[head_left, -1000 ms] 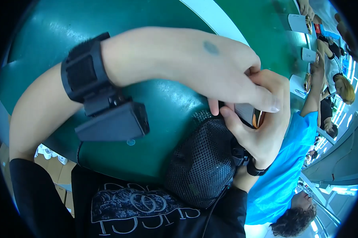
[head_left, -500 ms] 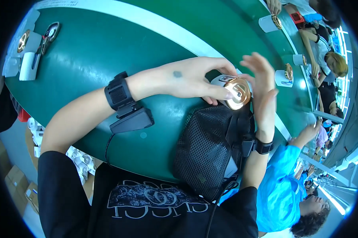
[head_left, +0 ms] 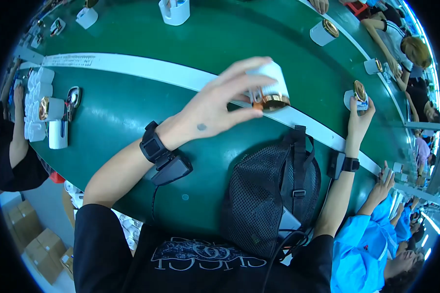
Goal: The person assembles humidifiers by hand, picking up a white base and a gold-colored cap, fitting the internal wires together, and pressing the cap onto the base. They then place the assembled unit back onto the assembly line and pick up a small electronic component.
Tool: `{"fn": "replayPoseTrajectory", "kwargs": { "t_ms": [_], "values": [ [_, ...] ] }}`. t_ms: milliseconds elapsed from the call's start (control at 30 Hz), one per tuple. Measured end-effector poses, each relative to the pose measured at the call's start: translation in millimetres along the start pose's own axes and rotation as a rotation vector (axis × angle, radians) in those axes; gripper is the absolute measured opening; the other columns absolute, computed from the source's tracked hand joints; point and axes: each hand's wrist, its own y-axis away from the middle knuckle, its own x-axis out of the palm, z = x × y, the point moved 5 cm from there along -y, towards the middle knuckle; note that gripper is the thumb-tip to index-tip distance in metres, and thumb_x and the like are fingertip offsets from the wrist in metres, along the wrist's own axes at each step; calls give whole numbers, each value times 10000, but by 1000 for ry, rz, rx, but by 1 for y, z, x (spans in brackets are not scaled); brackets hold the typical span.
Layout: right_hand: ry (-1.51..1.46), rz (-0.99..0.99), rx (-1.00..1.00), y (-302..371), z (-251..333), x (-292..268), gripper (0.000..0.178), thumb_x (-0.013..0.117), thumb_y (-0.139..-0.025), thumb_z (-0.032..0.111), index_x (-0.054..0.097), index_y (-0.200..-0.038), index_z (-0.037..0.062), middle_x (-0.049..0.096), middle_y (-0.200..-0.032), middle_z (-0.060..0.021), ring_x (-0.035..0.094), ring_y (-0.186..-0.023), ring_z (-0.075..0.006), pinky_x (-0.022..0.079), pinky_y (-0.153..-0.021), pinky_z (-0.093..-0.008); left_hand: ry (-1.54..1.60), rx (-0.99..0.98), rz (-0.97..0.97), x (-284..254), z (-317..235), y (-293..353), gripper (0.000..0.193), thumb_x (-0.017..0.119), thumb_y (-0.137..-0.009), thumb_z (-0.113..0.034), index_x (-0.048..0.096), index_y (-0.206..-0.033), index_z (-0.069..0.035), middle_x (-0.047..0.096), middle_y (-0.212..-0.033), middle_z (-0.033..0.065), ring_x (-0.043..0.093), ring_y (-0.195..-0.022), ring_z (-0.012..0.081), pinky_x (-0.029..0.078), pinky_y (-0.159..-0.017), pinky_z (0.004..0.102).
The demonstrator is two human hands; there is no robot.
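My left hand (head_left: 212, 105) is closed round a white ribbed housing (head_left: 274, 78) with a shiny copper-coloured end, raised over the white strip of the table. The copper end points down towards me; a small orange part shows by my thumb. Farther right, my right hand (head_left: 360, 121) reaches out, thumb and fingers on either side of a second white housing (head_left: 350, 100) with a gold-coloured cap (head_left: 359, 91). That one stands on the green table (head_left: 205, 161). Both wrists wear black straps with small boxes.
A black mesh bag (head_left: 259, 195) lies between my forearms. At the left are clear plastic cups (head_left: 37, 93), a white ribbed cylinder (head_left: 58, 134) and an oval-headed tool (head_left: 73, 97). More gold-capped housings (head_left: 322, 34) stand across the table. A co-worker in a blue jacket (head_left: 361, 244) sits at right.
My hands have parted. The left has lifted the housing away and turned its copper end downward; the right has swung out to the housing at right. The view has shifted too.
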Motion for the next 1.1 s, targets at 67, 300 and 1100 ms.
{"fn": "replayPoseTrajectory", "kwargs": {
  "t_ms": [67, 300, 1100],
  "values": [
    [43, -34, -7, 0, -1, 1, 779, 806, -898, 368, 423, -1439, -41, 548, -1343, -166, 568, -1206, -238, 464, -1033, -366, 27, -41, -11, -7, 7, -9, 587, 720, -914, -33, 507, -1457, -94, 370, -1587, 124, 610, -1266, 273, 605, -936, 363],
    [-140, 28, -277, 48, 93, 36, 636, 822, -843, 143, 464, -1345, -13, 576, -1246, -136, 584, -1158, -196, 464, -1006, -327, 413, -458, -323, -27, 33, -12, 639, 699, -957, -72, 379, -1507, -24, 481, -1458, 193, 701, -1050, 191, 606, -798, 287],
    [239, 741, -1204, 133, 255, 55, 518, 755, -762, 63, 684, -1265, 159, 630, -1353, -96, 619, -1197, -303, 522, -924, -391, 365, -303, 594, 34, -11, 20, 556, 795, -818, -256, 584, -1269, -10, 633, -1128, 105, 631, -1034, 201, 529, -912, 349]
  ]
}}
